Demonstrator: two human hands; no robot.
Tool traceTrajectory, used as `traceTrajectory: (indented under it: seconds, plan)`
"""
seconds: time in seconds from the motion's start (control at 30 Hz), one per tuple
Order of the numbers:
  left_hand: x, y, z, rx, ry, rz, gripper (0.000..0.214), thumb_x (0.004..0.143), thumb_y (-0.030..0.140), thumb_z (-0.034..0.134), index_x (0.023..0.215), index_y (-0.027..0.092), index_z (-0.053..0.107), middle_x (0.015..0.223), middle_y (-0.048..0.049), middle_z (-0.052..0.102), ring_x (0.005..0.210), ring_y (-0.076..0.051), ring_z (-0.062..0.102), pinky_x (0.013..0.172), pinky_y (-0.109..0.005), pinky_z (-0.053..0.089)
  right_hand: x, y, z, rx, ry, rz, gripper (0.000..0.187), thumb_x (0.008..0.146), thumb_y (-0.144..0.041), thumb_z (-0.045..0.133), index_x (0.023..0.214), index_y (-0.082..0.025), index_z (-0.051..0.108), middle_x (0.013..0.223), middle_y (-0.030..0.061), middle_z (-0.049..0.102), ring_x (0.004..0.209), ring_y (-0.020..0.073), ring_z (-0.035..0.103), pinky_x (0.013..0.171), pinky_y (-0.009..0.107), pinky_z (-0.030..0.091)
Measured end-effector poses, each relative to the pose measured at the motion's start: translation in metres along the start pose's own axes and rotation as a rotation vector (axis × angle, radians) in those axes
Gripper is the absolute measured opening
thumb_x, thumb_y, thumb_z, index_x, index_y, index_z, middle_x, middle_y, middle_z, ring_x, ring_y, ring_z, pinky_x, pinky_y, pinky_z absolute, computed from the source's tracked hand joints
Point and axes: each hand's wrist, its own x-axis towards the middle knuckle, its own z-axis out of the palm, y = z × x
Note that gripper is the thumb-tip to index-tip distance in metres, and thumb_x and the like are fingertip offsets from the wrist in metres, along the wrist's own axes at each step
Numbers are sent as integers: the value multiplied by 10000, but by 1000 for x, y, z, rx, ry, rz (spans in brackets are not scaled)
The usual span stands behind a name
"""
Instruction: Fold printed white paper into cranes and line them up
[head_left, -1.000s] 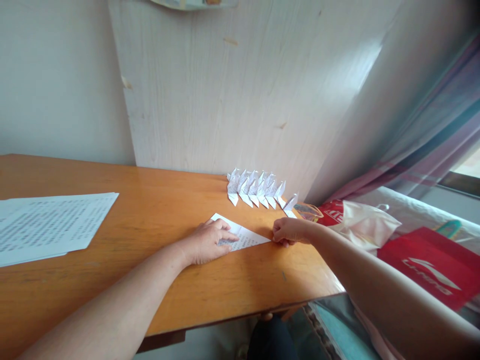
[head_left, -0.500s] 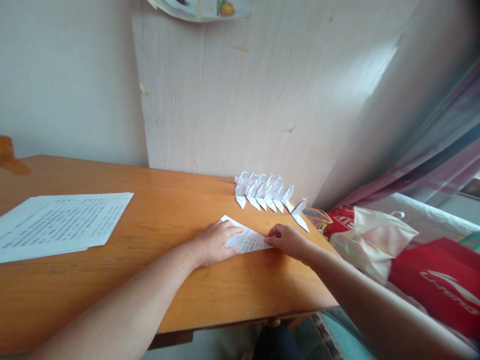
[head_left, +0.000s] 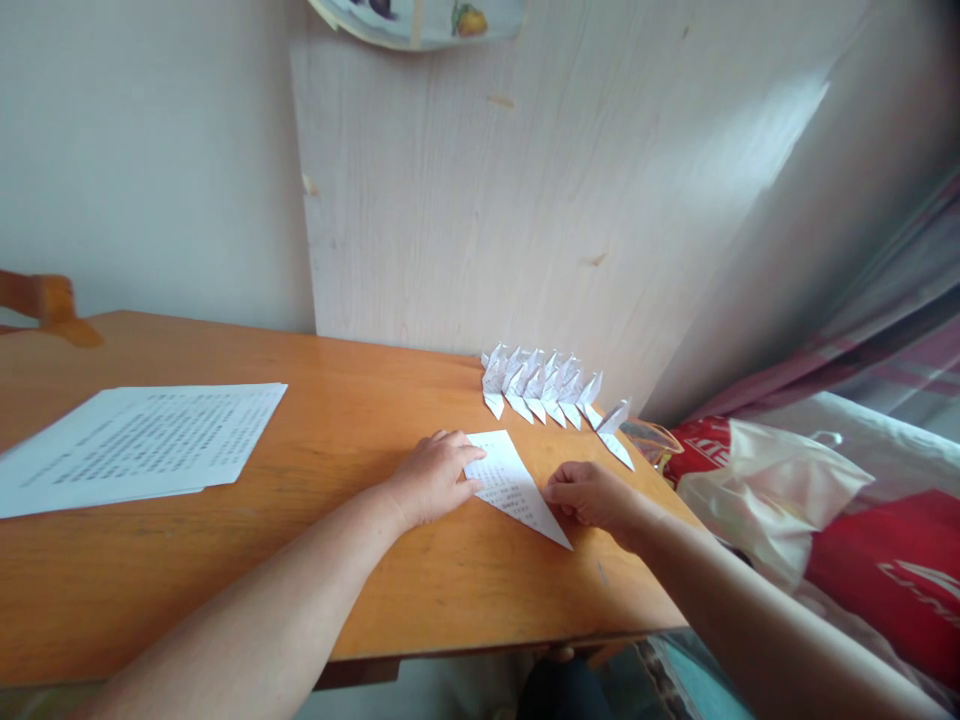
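A folded sheet of printed paper point(head_left: 514, 485) lies on the wooden table, one pointed corner toward the front edge. My left hand point(head_left: 435, 475) holds its left side, with the thumb and fingers at that edge. Against the paper's right edge, my right hand point(head_left: 589, 495) has its fingers curled in a pinch; the fingertips are partly hidden. Behind the hands stand several folded paper pieces point(head_left: 536, 385) with upright points, packed in rows. One more folded piece point(head_left: 616, 435) sits a little apart at their right end.
A stack of printed sheets point(head_left: 172, 430) lies on the left of the table point(head_left: 337, 400). Beyond the right edge are a white plastic bag point(head_left: 780, 480) and a red bag point(head_left: 892, 570). A pale board point(head_left: 465, 220) stands behind the table; a wooden chair part point(head_left: 60, 305) shows far left.
The folded paper has turned, so its pointed corner now faces the front, and more of its printed surface shows. My right hand has shifted from a corner to the right edge.
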Motion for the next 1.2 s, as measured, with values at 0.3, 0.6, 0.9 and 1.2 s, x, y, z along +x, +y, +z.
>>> traceTrajectory:
  seconds: [0.3,0.6,0.9,1.2]
  plan:
    - [-2,0,-1,23,-5,-9,328,869,331,629,1166,220,712,1152,-103,670,1077,-299,602,940,-422,455,-26,0,10,-380,212,-476,211,877,-371,600,997,-216,681,1021,76,723,941,238,666,851,373,507]
    - [-5,11,-7,-20,-32,56,367,822,336,659,1178,257,699,1192,-65,662,1123,-269,580,989,-394,435,-50,13,24,-688,115,-599,546,936,-433,567,1408,-158,551,1452,161,550,1331,325,522,1116,493,402]
    - [-7,11,-7,-80,-74,63,416,780,279,660,1194,244,689,1235,-70,662,1154,-284,582,998,-397,439,-47,8,29,-647,170,-621,364,974,-323,507,1304,-220,621,1290,113,684,1154,292,656,1007,442,497]
    - [-3,7,-6,-70,-47,-1,342,780,188,558,1086,220,707,1083,-64,700,1011,-251,634,906,-362,475,-84,12,35,-622,4,-738,844,806,-577,704,1507,-180,453,1493,175,481,1367,390,467,1179,609,271]
